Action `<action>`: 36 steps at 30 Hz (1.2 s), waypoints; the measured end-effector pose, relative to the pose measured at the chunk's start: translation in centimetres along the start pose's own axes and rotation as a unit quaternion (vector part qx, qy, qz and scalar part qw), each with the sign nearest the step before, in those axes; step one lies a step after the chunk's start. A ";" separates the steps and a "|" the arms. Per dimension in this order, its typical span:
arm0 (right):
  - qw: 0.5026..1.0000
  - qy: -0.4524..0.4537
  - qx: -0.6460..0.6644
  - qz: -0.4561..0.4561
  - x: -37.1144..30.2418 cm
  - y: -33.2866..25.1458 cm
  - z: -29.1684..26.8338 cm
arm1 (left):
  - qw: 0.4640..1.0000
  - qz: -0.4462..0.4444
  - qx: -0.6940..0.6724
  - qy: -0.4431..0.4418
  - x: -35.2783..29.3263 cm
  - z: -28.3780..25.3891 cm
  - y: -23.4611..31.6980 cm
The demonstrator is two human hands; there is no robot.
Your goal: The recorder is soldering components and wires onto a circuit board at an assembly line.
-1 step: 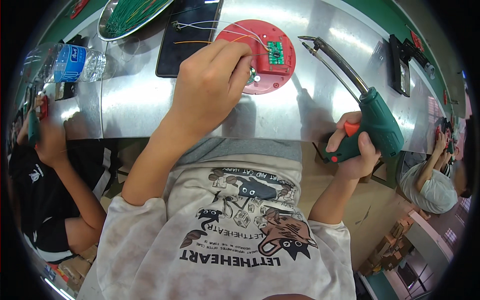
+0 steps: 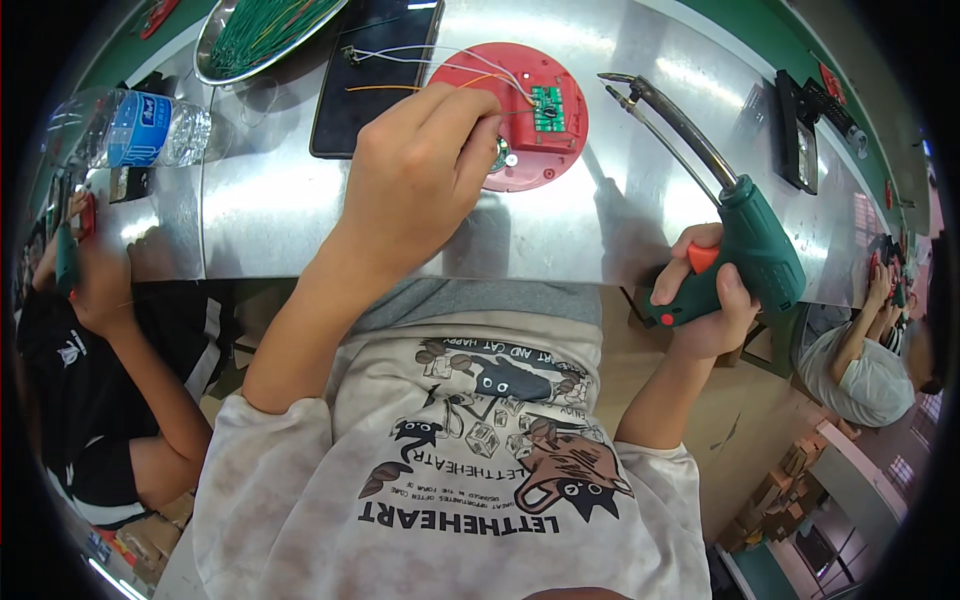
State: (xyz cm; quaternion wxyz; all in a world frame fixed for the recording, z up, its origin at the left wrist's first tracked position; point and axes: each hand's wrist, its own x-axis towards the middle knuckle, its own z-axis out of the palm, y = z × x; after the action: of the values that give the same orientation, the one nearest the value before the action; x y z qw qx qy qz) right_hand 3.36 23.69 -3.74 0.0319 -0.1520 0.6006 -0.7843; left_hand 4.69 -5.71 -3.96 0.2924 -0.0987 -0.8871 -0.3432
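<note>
My left hand [image 2: 415,175] is closed in a pinch over the left side of a round red plastic part [image 2: 545,165]. A thin wire [image 2: 517,111] runs from its fingertips toward a small green circuit board [image 2: 549,108] on that part. Next to the fingertips, a second round component [image 2: 501,152] is partly hidden by the hand. White wires [image 2: 440,49] and an orange wire [image 2: 482,80] reach the board area. My right hand [image 2: 715,290] grips a green soldering gun [image 2: 750,230] with a red trigger. Its tip points up and left, apart from the red part.
A dark flat panel [image 2: 345,110] lies left of the red part on the metal table [image 2: 300,220]. Beyond it stands a metal bowl [image 2: 203,50] of green wires. A plastic bottle [image 2: 150,128] lies at left, a black holder [image 2: 797,130] at right. Co-workers sit on both sides.
</note>
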 end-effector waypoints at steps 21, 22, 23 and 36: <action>0.993 0.098 0.064 -0.008 -0.5 0.4 -0.2 | 0.999 -0.024 -0.015 -0.023 -0.1 0.0 0.7; 0.994 0.093 0.064 -0.014 -0.4 0.4 -0.3 | 1.000 -0.019 -0.013 -0.018 0.0 -0.1 0.6; 0.994 0.089 0.063 -0.020 -0.2 0.5 -0.3 | 1.000 -0.012 -0.012 -0.015 0.2 0.0 0.4; 0.996 0.071 0.050 -0.032 -0.6 0.7 -0.1 | 0.999 -0.033 -0.027 -0.001 -0.5 0.2 0.7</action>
State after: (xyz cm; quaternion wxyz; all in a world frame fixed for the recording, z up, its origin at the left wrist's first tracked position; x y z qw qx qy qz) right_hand 3.83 23.74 -4.58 -0.0286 -0.1132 0.5561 -0.8229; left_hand 5.29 -5.03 -3.98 0.2771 -0.0779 -0.8807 -0.3762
